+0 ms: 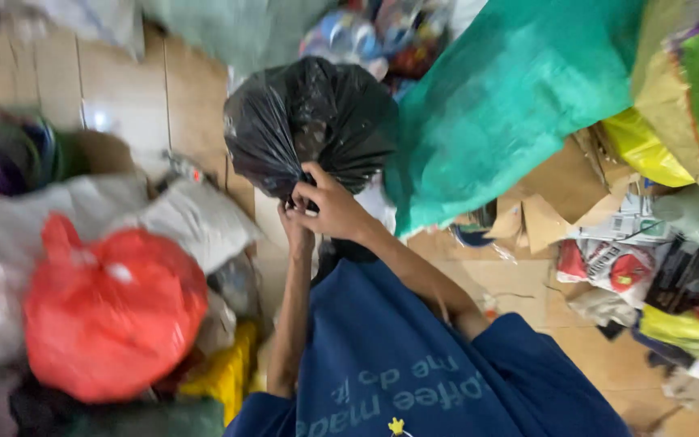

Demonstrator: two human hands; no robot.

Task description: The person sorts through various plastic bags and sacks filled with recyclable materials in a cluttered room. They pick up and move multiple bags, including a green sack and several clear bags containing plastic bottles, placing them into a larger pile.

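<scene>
Blue shirt (414, 364) below, both hands pinch a black bag's (309, 121) gathered neck.
Right hand (335, 206) and left hand (297, 226) clamp it; red bag (111, 311) left, green sack (511, 97) right. Knotting seems underway, needing tension.

Bare tiled floor (127, 93) lies open left of the black bag (309, 117). Right of the black bag, a green sack (511, 97) presses close. Below-left, a red bag (111, 311) and white sacks (196, 218) crowd in.
</scene>
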